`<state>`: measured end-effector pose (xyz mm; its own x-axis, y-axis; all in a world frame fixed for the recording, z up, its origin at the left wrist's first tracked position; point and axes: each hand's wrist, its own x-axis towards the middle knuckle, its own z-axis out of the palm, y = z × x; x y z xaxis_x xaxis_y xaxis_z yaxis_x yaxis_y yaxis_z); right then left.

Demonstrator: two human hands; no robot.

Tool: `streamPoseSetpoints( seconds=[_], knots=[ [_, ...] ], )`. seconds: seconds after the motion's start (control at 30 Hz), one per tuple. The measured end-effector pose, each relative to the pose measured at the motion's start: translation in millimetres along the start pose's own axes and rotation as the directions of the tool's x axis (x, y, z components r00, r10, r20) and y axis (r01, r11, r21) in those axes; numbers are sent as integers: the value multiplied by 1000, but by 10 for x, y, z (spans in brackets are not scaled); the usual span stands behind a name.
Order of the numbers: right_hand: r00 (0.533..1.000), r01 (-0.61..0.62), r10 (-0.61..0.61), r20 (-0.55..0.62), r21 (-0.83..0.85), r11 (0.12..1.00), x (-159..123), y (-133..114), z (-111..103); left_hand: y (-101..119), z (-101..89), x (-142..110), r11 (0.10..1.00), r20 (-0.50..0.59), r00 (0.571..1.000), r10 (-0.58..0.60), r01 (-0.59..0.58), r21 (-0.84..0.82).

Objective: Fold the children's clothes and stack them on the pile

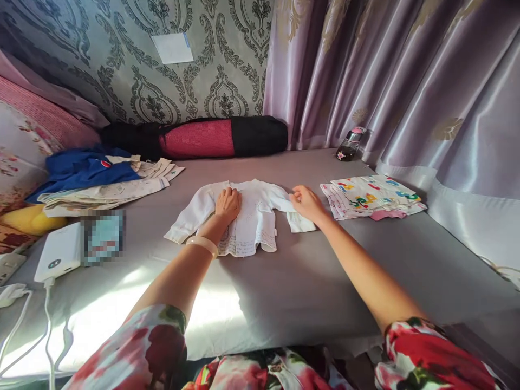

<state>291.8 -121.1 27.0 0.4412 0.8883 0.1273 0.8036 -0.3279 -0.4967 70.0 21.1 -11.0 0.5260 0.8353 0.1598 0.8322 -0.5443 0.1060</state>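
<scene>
A small white long-sleeved shirt lies spread on the grey bed sheet, with faint lettering along its lower hem. One sleeve stretches out to the left; the sleeve on the right is bent downward. My left hand rests flat on the left part of the shirt's body, a pale bangle round its wrist. At the right sleeve, my right hand has its fingers closed on the fabric near the bend. Its palm side and part of the sleeve are hidden.
Folded patterned cloths lie to the right, a dark-filled bottle behind them. A pile of clothes sits at left, near a white power bank with a cable. A long black and red bag lies along the wall.
</scene>
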Motion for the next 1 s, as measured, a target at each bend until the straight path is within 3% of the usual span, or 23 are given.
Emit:
streamPoseSetpoints(
  seconds=[0.1,0.23,0.33,0.43,0.5,0.57,0.73,0.87,1.0],
  knots=[
    [982,-146,149,118,-36,989,-253,242,-151,35,-80,-5,1000,91,996,-9,9,3],
    [959,-154,166,231,-69,986,-476,273,-173,206,-282,-149,998,100,995,-18,24,-60],
    [952,-147,163,258,-81,986,-511,240,-130,478,-487,-456,992,-7,996,88,-88,-93],
    [952,-94,107,285,-59,994,-469,261,-91,788,-632,-864,967,49,972,229,-221,-128],
    [955,-60,72,286,-53,997,-426,296,-82,947,-653,-1104,934,124,931,344,-325,-150],
    [960,-40,53,276,-50,998,-379,334,-99,1039,-622,-1266,924,163,913,375,-353,-150],
    [970,6,25,243,-123,992,-212,435,-265,1052,-519,-1344,965,215,942,259,-245,-88],
    [982,171,-140,128,-287,942,-34,543,-450,1060,-536,-1294,978,272,939,208,-201,-53],
    [926,361,-373,67,-449,817,121,634,-571,1108,-585,-1251,982,290,940,181,-187,-9]
  ],
)
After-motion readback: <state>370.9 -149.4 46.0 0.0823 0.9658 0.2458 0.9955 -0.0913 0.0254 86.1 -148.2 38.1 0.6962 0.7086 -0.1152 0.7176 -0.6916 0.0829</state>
